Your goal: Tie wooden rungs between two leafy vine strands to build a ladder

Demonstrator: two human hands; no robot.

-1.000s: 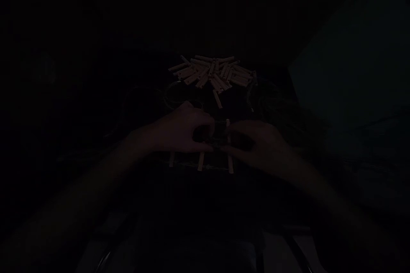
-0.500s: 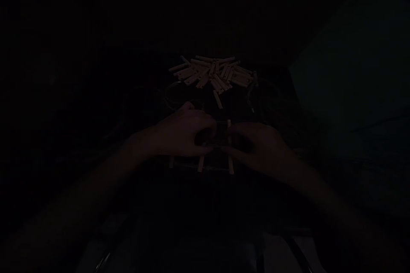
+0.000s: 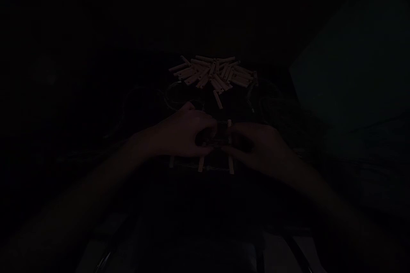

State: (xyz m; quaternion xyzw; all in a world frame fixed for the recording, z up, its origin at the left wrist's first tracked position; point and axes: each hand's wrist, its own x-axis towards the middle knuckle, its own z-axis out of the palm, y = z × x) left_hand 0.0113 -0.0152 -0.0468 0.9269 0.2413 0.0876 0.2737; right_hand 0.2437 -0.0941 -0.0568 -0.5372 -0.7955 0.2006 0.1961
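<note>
Head view is very dim, and fine detail is lost in shadow. The left hand (image 3: pixel 182 133) and the right hand (image 3: pixel 259 149) are held close together, with their fingers curled in from either side around a small dark object (image 3: pixel 219 134) whose kind cannot be made out. It appears to be pinched between them, but the fingertips are too shadowed for a closed grip by either hand to be confirmed. The object is located over a ladder-like frame of pale wooden sticks (image 3: pixel 200 163), whose parallel pieces are joined low down by a thin crosspiece. Farther forward, a heap of similar loose sticks (image 3: pixel 211 74) is spread in a rough fan, and a single stray stick (image 3: pixel 218 99) lies apart, between the heap and the hands. Thin loops of wire or cord (image 3: pixel 169 96) are seen beside the heap.

The frame could be twisted or knocked out of line if uneven pressure were applied by the fingers. The small object could be dropped if the pinch were loosened, and it could be lost among the dark surroundings. The stray stick could be nudged by the left hand's knuckles, and the loops could be snagged by a sudden reach forward.
</note>
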